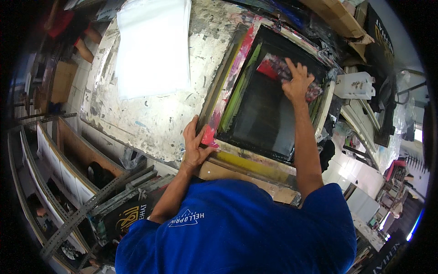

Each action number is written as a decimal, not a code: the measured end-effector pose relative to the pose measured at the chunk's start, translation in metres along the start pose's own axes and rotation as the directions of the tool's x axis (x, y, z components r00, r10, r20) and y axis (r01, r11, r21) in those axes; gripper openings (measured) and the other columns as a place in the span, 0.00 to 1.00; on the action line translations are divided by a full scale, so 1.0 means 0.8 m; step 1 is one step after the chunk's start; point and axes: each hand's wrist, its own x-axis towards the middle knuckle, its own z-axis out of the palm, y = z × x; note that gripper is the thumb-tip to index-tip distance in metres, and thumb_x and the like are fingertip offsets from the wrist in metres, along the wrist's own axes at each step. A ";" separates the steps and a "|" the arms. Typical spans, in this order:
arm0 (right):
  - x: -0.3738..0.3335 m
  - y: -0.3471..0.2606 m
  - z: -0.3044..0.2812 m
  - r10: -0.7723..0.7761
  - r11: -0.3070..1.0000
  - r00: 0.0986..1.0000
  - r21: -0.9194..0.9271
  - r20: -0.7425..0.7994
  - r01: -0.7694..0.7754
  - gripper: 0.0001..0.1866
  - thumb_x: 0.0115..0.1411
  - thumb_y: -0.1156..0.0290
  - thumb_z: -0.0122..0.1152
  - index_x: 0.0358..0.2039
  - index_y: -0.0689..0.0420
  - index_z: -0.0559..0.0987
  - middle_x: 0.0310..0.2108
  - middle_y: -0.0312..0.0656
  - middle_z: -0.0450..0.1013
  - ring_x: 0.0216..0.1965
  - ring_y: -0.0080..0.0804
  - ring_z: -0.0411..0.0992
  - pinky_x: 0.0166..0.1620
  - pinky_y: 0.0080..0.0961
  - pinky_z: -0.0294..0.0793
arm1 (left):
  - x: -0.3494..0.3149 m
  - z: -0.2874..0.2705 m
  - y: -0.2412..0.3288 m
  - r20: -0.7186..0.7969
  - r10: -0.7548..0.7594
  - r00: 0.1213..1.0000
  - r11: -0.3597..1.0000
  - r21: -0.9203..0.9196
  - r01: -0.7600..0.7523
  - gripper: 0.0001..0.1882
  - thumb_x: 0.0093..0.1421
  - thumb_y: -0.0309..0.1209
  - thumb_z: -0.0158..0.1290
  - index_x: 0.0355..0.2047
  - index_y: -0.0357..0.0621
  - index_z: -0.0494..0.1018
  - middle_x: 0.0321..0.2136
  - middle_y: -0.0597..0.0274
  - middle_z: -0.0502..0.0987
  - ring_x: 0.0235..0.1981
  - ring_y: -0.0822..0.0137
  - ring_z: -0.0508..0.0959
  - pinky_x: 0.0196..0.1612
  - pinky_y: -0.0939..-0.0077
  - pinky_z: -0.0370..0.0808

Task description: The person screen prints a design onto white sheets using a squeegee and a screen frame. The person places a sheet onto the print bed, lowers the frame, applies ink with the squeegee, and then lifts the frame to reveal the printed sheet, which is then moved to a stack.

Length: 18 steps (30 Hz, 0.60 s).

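Note:
A screen printing frame (231, 86) lies on the worktable, its border smeared with pink, white and yellow-green ink. Inside it is a dark mesh (260, 116) with a green streak along its left side. My right hand (299, 82) presses a crumpled rag (270, 66), stained red and dark, onto the far part of the mesh. The rag sticks out on both sides of my fingers. At the frame's near left corner, my left hand (195, 147) grips the border, with its thumb over the top and its other fingers along the outer side.
A stack of white sheets (153, 50) lies on the ink-spotted table (141, 114), left of the frame. To the right stands a translucent plastic container (355, 86). Cardboard (337, 20) lies beyond the frame. Metal-edged shelving (86, 160) is at lower left; part of another person (84, 48) shows at upper left.

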 end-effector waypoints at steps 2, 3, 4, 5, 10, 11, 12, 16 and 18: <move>0.037 0.023 0.012 -0.033 0.999 0.999 0.009 -0.036 0.033 0.46 0.35 0.68 0.63 0.63 0.40 0.75 0.55 0.48 0.71 0.56 0.47 0.65 0.61 0.55 0.52 | 0.000 0.000 -0.002 0.015 -0.010 1.000 1.000 0.017 0.009 0.45 0.42 0.46 0.72 0.60 0.38 0.73 0.70 0.36 0.56 0.67 0.40 0.60 0.67 0.50 0.56; 0.054 0.029 0.018 -0.043 0.999 0.998 -0.008 -0.055 0.043 0.46 0.36 0.69 0.61 0.64 0.40 0.74 0.55 0.48 0.71 0.57 0.47 0.65 0.60 0.54 0.53 | 0.001 0.001 -0.004 0.008 -0.002 1.000 1.000 0.009 0.002 0.45 0.43 0.47 0.71 0.60 0.38 0.73 0.70 0.36 0.56 0.67 0.40 0.60 0.67 0.50 0.56; 0.070 0.032 0.020 -0.055 0.998 0.996 -0.025 -0.074 0.053 0.46 0.37 0.70 0.60 0.64 0.39 0.74 0.54 0.48 0.71 0.57 0.47 0.65 0.60 0.54 0.54 | -0.001 0.002 -0.007 0.001 0.004 1.000 1.000 0.002 -0.004 0.44 0.44 0.48 0.71 0.60 0.38 0.73 0.70 0.36 0.56 0.66 0.40 0.60 0.67 0.50 0.56; 0.086 0.037 0.022 -0.068 0.997 0.993 -0.045 -0.096 0.064 0.46 0.38 0.71 0.59 0.65 0.39 0.73 0.54 0.48 0.71 0.57 0.47 0.65 0.59 0.53 0.55 | -0.001 0.003 -0.007 -0.009 0.014 1.000 1.000 -0.008 -0.014 0.44 0.45 0.50 0.70 0.60 0.39 0.73 0.70 0.37 0.57 0.66 0.40 0.60 0.67 0.50 0.56; 0.154 0.074 0.025 -0.121 0.990 0.987 0.055 -0.104 0.127 0.38 0.47 0.67 0.67 0.63 0.37 0.76 0.54 0.53 0.75 0.56 0.50 0.70 0.58 0.48 0.57 | -0.003 0.000 -0.004 0.004 -0.009 1.000 0.999 -0.045 0.010 0.45 0.48 0.53 0.69 0.62 0.42 0.72 0.69 0.38 0.57 0.66 0.40 0.61 0.66 0.49 0.57; 0.161 0.076 0.024 -0.115 0.991 0.991 0.060 -0.064 0.119 0.37 0.47 0.68 0.67 0.62 0.37 0.77 0.52 0.54 0.76 0.55 0.48 0.71 0.56 0.47 0.59 | -0.004 0.001 -0.005 0.002 -0.012 1.000 0.998 -0.058 0.012 0.45 0.48 0.53 0.69 0.63 0.42 0.71 0.69 0.38 0.57 0.66 0.40 0.62 0.66 0.49 0.57; 0.169 0.081 0.021 -0.108 0.992 0.994 0.065 -0.024 0.109 0.36 0.48 0.70 0.67 0.61 0.38 0.78 0.51 0.54 0.77 0.53 0.47 0.73 0.54 0.46 0.62 | -0.003 0.004 -0.007 -0.011 0.003 1.000 0.999 -0.052 -0.003 0.46 0.48 0.54 0.68 0.63 0.43 0.70 0.69 0.38 0.59 0.66 0.41 0.62 0.66 0.49 0.57; 0.173 0.073 0.011 -0.117 0.975 0.992 0.187 -0.046 0.123 0.34 0.48 0.75 0.67 0.58 0.39 0.80 0.48 0.54 0.80 0.46 0.44 0.79 0.51 0.40 0.71 | -0.003 0.003 -0.007 -0.021 0.041 0.999 0.998 -0.042 -0.042 0.47 0.47 0.57 0.67 0.62 0.40 0.71 0.64 0.41 0.65 0.64 0.43 0.65 0.64 0.50 0.59; 0.164 0.063 -0.006 -0.004 0.956 1.000 0.294 -0.022 0.010 0.33 0.49 0.76 0.67 0.58 0.38 0.80 0.49 0.55 0.80 0.43 0.43 0.80 0.52 0.35 0.72 | -0.002 0.002 -0.009 -0.021 0.081 0.996 0.995 -0.048 -0.082 0.48 0.47 0.57 0.67 0.61 0.38 0.71 0.60 0.43 0.69 0.62 0.45 0.66 0.62 0.51 0.61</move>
